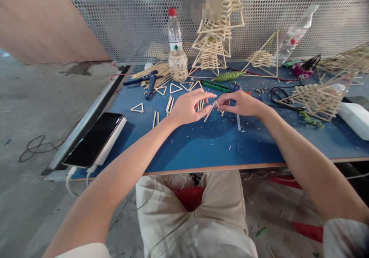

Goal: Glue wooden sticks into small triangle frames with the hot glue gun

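Observation:
My right hand [236, 102] pinches the corner of two thin wooden sticks [210, 113] that meet in a V shape above the blue table. Beside it, my left hand [190, 106] has thumb and forefinger apart, the thumb tip close to one stick; whether they touch I cannot tell. Several cut sticks [170, 105] lie in small groups below and behind the left hand. Small stick triangles, among them one triangle [137, 108] at the left, rest on the table. A translucent rod [238, 122] lies just under my right wrist.
Blue-handled cutters [151, 85] lie by a stick bundle [160, 73]. Behind stand a red-capped bottle [175, 47] and a tall stick lattice [211, 50]. A phone [93, 139] with cables is at left; another lattice [315, 98], black cable [278, 96] and white box [354, 118] are at right.

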A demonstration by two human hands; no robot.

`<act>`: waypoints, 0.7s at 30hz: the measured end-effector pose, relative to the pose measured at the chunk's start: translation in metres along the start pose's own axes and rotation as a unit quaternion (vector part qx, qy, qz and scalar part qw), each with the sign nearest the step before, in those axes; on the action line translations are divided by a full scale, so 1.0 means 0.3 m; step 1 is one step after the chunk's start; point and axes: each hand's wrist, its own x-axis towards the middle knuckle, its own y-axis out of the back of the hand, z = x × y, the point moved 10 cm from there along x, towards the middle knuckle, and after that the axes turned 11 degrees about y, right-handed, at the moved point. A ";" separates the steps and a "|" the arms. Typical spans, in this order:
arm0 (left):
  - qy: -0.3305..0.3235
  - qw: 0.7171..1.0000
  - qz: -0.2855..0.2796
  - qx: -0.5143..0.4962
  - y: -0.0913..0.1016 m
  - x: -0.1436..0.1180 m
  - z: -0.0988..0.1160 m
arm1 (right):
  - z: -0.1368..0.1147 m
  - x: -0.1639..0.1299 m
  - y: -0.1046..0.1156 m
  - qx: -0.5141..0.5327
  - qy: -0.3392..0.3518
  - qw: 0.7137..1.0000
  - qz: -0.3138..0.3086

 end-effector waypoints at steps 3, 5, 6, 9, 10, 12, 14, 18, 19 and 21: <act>-0.003 0.999 -0.016 0.027 -0.008 -0.002 0.005 | 0.006 0.000 0.000 0.003 -0.005 1.000 0.002; 0.003 0.999 -0.027 0.037 -0.015 -0.001 0.004 | 0.008 0.000 0.002 0.002 -0.010 1.000 0.005; 0.005 0.999 -0.032 0.040 -0.018 -0.001 0.004 | 0.008 0.000 0.002 0.002 -0.012 1.000 0.005; 0.005 0.998 -0.037 0.048 -0.020 0.000 0.006 | 0.002 0.001 0.001 0.003 -0.012 1.000 0.004; 0.004 0.998 -0.038 0.051 -0.020 0.000 0.008 | 0.000 0.001 0.001 0.004 -0.011 1.000 0.004; 0.001 0.998 -0.042 0.055 -0.021 0.000 0.012 | -0.002 0.002 0.001 0.006 -0.011 1.000 0.003; 0.001 0.997 -0.045 0.056 -0.022 -0.001 0.014 | 0.000 0.002 0.001 0.006 -0.013 1.000 0.002; 0.003 0.997 -0.050 0.057 -0.028 -0.001 0.012 | 0.003 0.003 0.001 0.004 -0.011 1.000 0.001; 0.003 0.997 -0.050 0.055 -0.028 -0.001 0.011 | 0.004 0.002 0.000 0.003 -0.011 1.000 0.002; 0.001 0.998 -0.050 0.049 -0.029 -0.001 0.009 | 0.006 0.002 0.001 0.002 -0.012 1.000 0.004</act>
